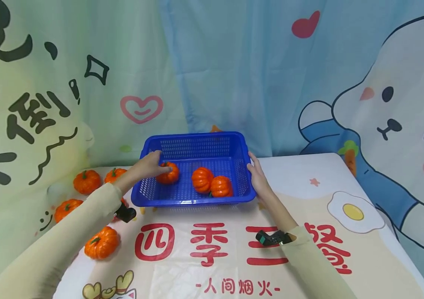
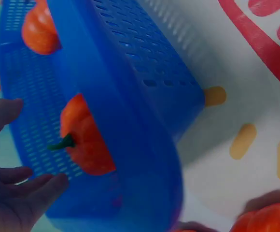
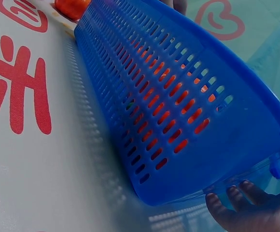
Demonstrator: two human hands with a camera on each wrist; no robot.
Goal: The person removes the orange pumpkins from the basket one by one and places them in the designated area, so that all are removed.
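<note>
A blue plastic basket (image 1: 193,202) with slotted walls stands at the back of the table. Inside it are three small orange pumpkins: one at the left (image 1: 168,173) and a pair side by side, one being the right-hand pumpkin (image 1: 221,187). My left hand (image 1: 148,166) reaches over the basket's left end, above the left pumpkin. In the left wrist view its thumb and fingers are spread, with a gap to that green-stemmed pumpkin (image 2: 88,137). At the basket's right end my right hand (image 1: 258,176) holds the rim, fingertips (image 3: 246,186) against the outer end wall.
More pumpkins lie on the table left of the basket, among them a near one (image 1: 102,243) and a far one (image 1: 87,182); the left forearm partly covers others. A printed cloth (image 1: 182,274) covers the table. Behind it hangs a cartoon curtain (image 1: 219,83).
</note>
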